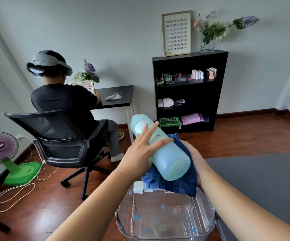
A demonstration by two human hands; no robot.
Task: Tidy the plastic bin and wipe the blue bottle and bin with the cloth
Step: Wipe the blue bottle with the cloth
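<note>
A light blue bottle (165,153) lies tilted in the air above the clear plastic bin (205,221). Its base points toward me and its far end points up and left. My right hand (195,162) cradles the bottle from below through a dark blue cloth (180,183) that is bunched under it. My left hand (140,152) rests flat against the bottle's left side with its fingers spread. The bin stands below my hands, with small blue specks on its bottom. Small white blocks (138,187) sit at the bin's far rim.
A grey mat (262,180) lies to the right of the bin. A person sits on a black office chair (67,141) at a desk to the left. A black bookshelf (187,91) stands against the far wall. A purple and green fan (6,153) with cables is at the left.
</note>
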